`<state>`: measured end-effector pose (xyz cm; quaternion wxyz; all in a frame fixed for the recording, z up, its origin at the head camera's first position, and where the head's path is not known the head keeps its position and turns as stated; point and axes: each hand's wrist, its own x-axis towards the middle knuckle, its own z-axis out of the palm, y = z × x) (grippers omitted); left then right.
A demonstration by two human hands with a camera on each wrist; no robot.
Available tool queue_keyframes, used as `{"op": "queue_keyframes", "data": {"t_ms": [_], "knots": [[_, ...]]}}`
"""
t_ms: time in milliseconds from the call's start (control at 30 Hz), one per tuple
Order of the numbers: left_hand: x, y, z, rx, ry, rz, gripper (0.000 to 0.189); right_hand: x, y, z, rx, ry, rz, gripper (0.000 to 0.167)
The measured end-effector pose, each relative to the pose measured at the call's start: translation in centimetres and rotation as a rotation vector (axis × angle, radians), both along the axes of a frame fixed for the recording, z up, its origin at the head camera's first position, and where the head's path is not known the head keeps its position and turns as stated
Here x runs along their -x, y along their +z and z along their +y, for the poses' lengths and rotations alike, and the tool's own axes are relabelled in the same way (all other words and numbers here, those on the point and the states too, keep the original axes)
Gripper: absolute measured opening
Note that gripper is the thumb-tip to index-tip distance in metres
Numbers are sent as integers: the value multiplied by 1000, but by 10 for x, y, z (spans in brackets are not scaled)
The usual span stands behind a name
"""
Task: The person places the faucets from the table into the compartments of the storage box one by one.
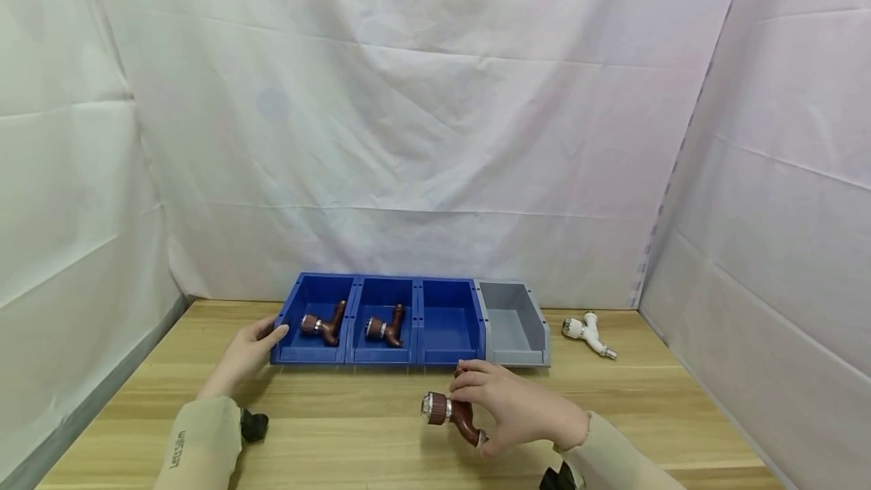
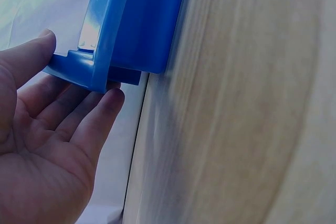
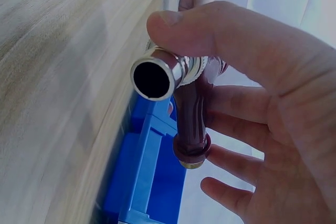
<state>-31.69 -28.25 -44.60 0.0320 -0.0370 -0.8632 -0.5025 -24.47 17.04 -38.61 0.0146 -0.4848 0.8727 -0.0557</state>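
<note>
My right hand (image 1: 520,403) grips a dark red-brown tap (image 1: 464,422) with a ribbed knob and silver rings, in front of the bins. The right wrist view shows the thumb on the tap's body beside its open silver spout (image 3: 152,78), with fingers along the brown pipe. At the left end of the row, my left hand (image 1: 252,350) holds the side edge of a blue bin (image 1: 309,355), thumb over the rim and fingers outside and below. Two similar brown taps lie inside, one in the leftmost bin (image 1: 330,330) and one in the second (image 1: 391,330).
The third blue bin (image 1: 449,358) and a grey bin (image 1: 520,358) complete the joined row, both showing bare floors. A white tap (image 1: 589,335) lies on the wooden table (image 1: 340,429) to the right. White cloth (image 1: 408,134) hangs behind and at both sides.
</note>
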Motion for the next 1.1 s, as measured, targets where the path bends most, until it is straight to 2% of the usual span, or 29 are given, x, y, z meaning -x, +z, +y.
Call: {"op": "queue_keyframes", "data": {"t_ms": [400,767,1100], "knots": [[1,-2,0,21,-1,46,63,2,4,-1,-23,-35,-20,70],[-1,-1,-1,11,3,37,63,5,5,-1,2,-15,-26,69],[-1,0,-1,13,-4,41,62,7,8,-1,-13,-56,-62,69]]}}
